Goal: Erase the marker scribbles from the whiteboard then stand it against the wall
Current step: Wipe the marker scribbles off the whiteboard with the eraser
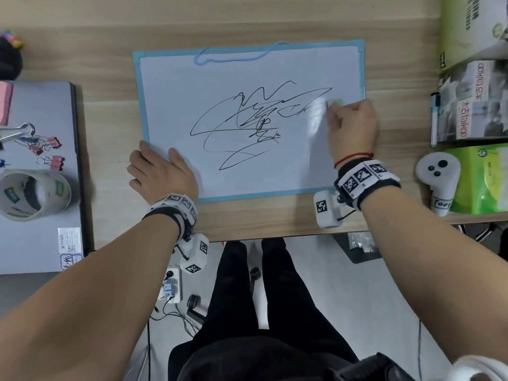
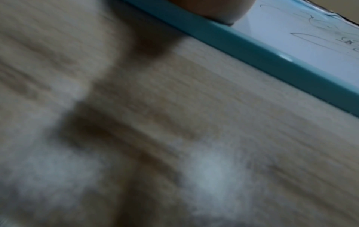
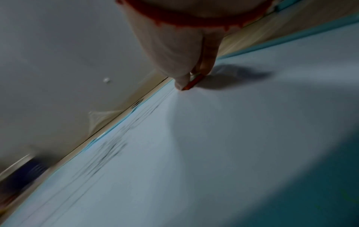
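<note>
Head view: a whiteboard (image 1: pixel 247 64) with a light blue frame lies flat in the middle of the desk (image 1: pixel 110 105), its near edge close to the desk's front edge and its blue hanging cord (image 1: pixel 233 55) looped along its far edge. Black scribbles (image 1: pixel 247 122) cover the board's centre. The left hand (image 1: pixel 162 174) rests flat on the board's near-left corner, fingers straight and spread, some on the frame and some on the desk beside it. The right hand (image 1: pixel 351 127) is at the board's right edge, fingers curled round a small pale green eraser (image 1: pixel 334 103) that presses on the white surface just right of the scribbles' right tip. Right wrist view: the fingertips (image 3: pixel 182 83) pinch the eraser (image 3: pixel 194 82), whose reddish edge touches the board (image 3: pixel 233 138), with blurred scribbles (image 3: pixel 110 150) further along. Left wrist view: blurred wood grain fills most of the picture, with the board's frame (image 2: pixel 252 50) crossing the upper right and part of the hand (image 2: pixel 213 10) on it. At the desk's left edge a grey laptop (image 1: pixel 41 215) carries a tape roll (image 1: pixel 33 193) and binder clips (image 1: pixel 41 144). Along the right edge stand boxes (image 1: pixel 472 100), a marker (image 1: pixel 435 119) and a white controller (image 1: pixel 438 177).
</note>
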Tool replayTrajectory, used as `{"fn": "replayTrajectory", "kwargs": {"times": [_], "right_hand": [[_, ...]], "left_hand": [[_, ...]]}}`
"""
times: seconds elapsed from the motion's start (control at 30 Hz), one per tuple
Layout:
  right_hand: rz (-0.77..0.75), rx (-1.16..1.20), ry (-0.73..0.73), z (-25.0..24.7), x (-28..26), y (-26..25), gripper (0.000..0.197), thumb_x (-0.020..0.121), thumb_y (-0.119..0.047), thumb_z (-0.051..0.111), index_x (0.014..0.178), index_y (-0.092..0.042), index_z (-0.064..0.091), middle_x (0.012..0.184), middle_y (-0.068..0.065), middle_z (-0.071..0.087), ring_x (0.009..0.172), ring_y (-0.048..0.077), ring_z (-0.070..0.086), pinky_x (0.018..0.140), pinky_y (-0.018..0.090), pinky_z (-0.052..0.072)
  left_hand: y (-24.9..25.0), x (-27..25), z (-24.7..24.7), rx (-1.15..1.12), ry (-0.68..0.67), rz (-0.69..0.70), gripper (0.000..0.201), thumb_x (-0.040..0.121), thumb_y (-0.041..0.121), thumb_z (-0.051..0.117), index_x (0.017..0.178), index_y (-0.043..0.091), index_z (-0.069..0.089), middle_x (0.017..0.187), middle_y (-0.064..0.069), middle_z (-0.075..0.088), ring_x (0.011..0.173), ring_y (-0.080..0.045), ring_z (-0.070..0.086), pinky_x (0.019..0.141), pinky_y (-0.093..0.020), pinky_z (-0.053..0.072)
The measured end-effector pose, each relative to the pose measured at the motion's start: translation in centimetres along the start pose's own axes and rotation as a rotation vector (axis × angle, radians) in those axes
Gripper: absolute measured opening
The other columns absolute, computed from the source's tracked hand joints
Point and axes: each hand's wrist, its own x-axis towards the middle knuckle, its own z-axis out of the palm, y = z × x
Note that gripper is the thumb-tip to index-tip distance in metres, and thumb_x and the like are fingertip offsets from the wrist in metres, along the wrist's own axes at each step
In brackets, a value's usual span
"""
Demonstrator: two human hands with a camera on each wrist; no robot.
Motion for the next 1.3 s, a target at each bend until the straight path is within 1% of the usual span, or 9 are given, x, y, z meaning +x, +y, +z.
{"fn": "replayTrajectory", "kwargs": {"times": [0.17,0.4,0.53,0.67,0.77,0.87,0.93,1.1,1.3], "right_hand": [[-0.139,0.092,-0.376,2.5,-5.5,-3.1,0.025,0.097,-0.034,0.054,0.100,-0.013,0.067,0.103,0.009,0.062,0.092,0.021,0.057,0.079,0.027,0.048],[-0.053,0.006,-0.045,1.1,1.4,-0.5,0.026,0.096,-0.026,0.060,0.096,-0.003,0.073,0.094,0.017,0.057,0.082,0.026,0.055,0.078,0.029,0.046],[0.073,0.254,-0.233,3.3,-2.0,-5.0,0.018,0.090,-0.028,0.066,0.081,-0.013,0.064,0.079,-0.007,0.050,0.070,0.003,0.047,0.072,0.027,0.045],[0.149,0.499,-0.475,4.2,-5.1,-6.9,0.026,0.084,-0.027,0.069,0.067,-0.022,0.050,0.086,0.004,0.057,0.084,0.017,0.060,0.076,0.039,0.049],[0.118,0.415,-0.283,2.5,-1.4,-5.8,0.037,0.083,-0.026,0.072,0.059,-0.031,0.045,0.082,0.006,0.055,0.081,0.025,0.058,0.077,0.049,0.051],[0.040,0.208,-0.152,1.5,1.6,-4.4,0.034,0.091,-0.019,0.065,0.066,-0.032,0.045,0.097,0.018,0.061,0.093,0.030,0.060,0.083,0.039,0.051],[0.007,0.167,-0.184,2.5,0.9,-4.8,0.012,0.092,-0.023,0.060,0.081,-0.021,0.057,0.097,0.010,0.061,0.090,0.025,0.058,0.079,0.032,0.048],[-0.231,0.075,-0.451,5.9,-3.4,-5.9,0.032,0.093,-0.043,0.049,0.103,-0.017,0.065,0.095,-0.008,0.048,0.082,0.004,0.043,0.070,0.012,0.032],[-0.083,-0.012,-0.070,1.6,3.4,-1.8,0.022,0.096,-0.026,0.060,0.100,-0.009,0.073,0.103,0.017,0.059,0.094,0.029,0.058,0.078,0.023,0.040]], "left_hand": [[0.1,0.0,-0.2,0.001,0.004,-0.006,0.060,0.100,0.045,0.028,0.143,0.005,0.038,0.136,-0.015,0.045,0.110,-0.033,0.046,0.083,-0.042,0.037],[0.1,0.1,0.0,0.009,0.011,-0.005,0.060,0.101,0.046,0.026,0.143,0.005,0.039,0.134,-0.014,0.046,0.108,-0.032,0.047,0.082,-0.041,0.037],[0.1,0.1,0.0,0.003,0.013,-0.007,0.061,0.100,0.046,0.025,0.143,0.005,0.039,0.134,-0.014,0.046,0.109,-0.032,0.047,0.082,-0.042,0.038],[0.0,0.1,0.1,-0.008,0.009,-0.012,0.060,0.100,0.046,0.027,0.143,0.005,0.039,0.134,-0.014,0.046,0.110,-0.032,0.046,0.083,-0.043,0.038],[-0.1,0.2,0.1,-0.009,0.005,-0.007,0.059,0.100,0.045,0.029,0.142,0.005,0.038,0.134,-0.014,0.046,0.110,-0.033,0.046,0.083,-0.043,0.039],[-0.1,0.2,0.2,-0.002,0.001,-0.002,0.059,0.100,0.045,0.030,0.143,0.005,0.038,0.133,-0.014,0.046,0.109,-0.033,0.046,0.082,-0.043,0.039],[-0.1,0.1,0.1,0.000,-0.003,-0.002,0.059,0.100,0.045,0.030,0.143,0.005,0.038,0.133,-0.014,0.046,0.109,-0.033,0.046,0.082,-0.043,0.040],[-0.1,0.1,0.1,-0.003,-0.004,0.001,0.059,0.100,0.045,0.031,0.143,0.005,0.037,0.133,-0.014,0.046,0.108,-0.033,0.046,0.082,-0.044,0.040],[-0.2,0.1,0.1,0.004,-0.008,0.002,0.059,0.100,0.045,0.031,0.143,0.005,0.037,0.133,-0.014,0.045,0.108,-0.032,0.045,0.083,-0.043,0.039]]}}
